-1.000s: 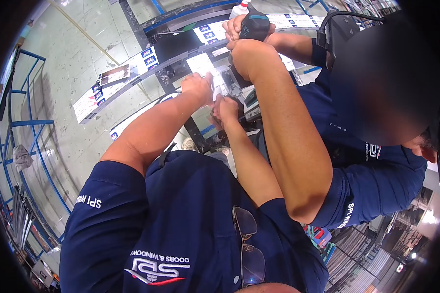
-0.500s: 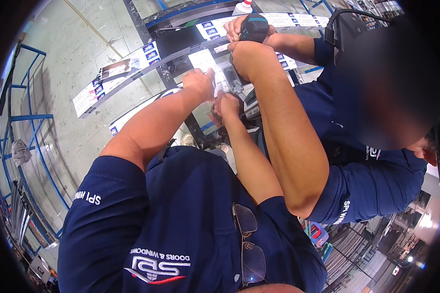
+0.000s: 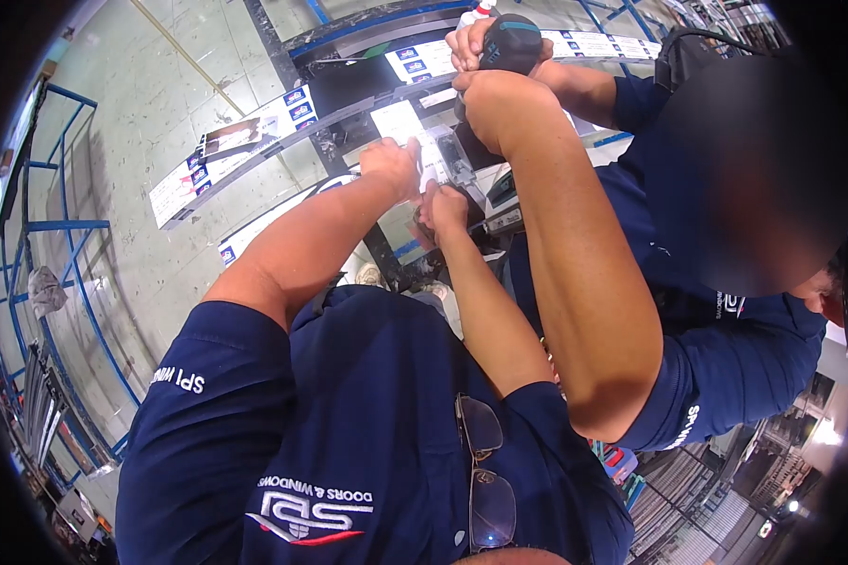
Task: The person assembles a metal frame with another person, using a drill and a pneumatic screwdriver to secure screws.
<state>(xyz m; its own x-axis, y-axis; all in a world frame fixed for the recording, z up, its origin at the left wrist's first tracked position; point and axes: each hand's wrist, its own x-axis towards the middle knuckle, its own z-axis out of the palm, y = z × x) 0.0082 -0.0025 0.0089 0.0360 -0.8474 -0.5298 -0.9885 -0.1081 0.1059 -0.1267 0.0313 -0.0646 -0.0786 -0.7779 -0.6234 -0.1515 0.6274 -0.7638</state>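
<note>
Upper centre: left hand [image 3: 389, 164], right hand [image 3: 447, 207] at white sheet [image 3: 398, 120] (can't tell if gripping); dark tool [image 3: 512, 43] above right.

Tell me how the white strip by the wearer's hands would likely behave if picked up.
The white strip looks flat and thin, so it is probably light for its size. Its far end extends past the left hand, so that end might sag if lifted from the near side. Glare obscures its thickness, so stiffness is uncertain.

4 hnds [image 3: 392, 162], 1 pwr tool [image 3: 512, 44]
</note>
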